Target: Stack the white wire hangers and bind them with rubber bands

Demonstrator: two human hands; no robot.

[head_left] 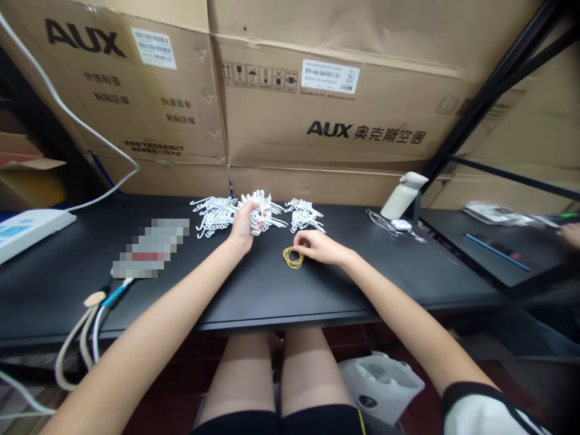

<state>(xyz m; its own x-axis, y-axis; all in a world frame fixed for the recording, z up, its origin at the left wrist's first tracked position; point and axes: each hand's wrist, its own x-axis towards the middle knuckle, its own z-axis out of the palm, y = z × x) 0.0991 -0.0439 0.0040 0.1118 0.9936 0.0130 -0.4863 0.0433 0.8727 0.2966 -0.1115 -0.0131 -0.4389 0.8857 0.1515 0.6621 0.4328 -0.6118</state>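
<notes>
My left hand point(244, 226) is closed around a bunch of white hooks point(261, 205), their thin bent ends sticking out above and beside the fingers. Left of it lies a heap of similar white hooks point(212, 214) on the black table. A smaller pile of white hooks point(304, 214) is to the right of the bunch. My right hand point(317, 246) pinches the edge of a small loose coil of yellow rubber bands point(293, 258) at the tabletop. Whether one band or several are between its fingertips cannot be made out.
Large cardboard boxes point(326, 142) stand behind the black table point(272, 296). At right are a white bottle point(403, 196) and a small white case point(400, 225) with a cable. A blurred-out phone-like object point(151, 248) and a power strip point(34, 229) lie left. Another person's hand point(570, 234) shows far right.
</notes>
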